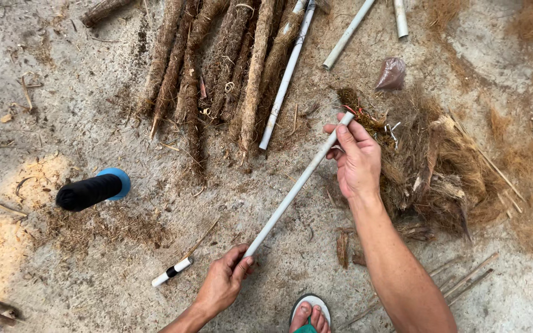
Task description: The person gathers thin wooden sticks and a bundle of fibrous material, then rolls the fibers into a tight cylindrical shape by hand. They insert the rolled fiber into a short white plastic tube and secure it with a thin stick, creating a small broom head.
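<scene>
A thin white plastic pipe [297, 185] ran diagonally from lower left to upper right above the sandy concrete floor [81, 123]. The left hand [224, 282] gripped its lower end, fingers closed; the right hand [356, 159] clasped its upper end beside a brown coconut-fibre pile [445, 166].

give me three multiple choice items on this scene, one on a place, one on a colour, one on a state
1. Where does the black spool lie?
A. left of the hands
B. on the fibre pile
C. against the foot

2. What colour is the held pipe?
A. blue
B. white
C. red

3. How is that pipe held?
A. one hand
B. lying loose
C. both hands, one at each end

Answers: 1 A, it lies on the floor far left. 2 B, it shows white. 3 C, the left hand grips the lower end, the right hand the upper.
</scene>
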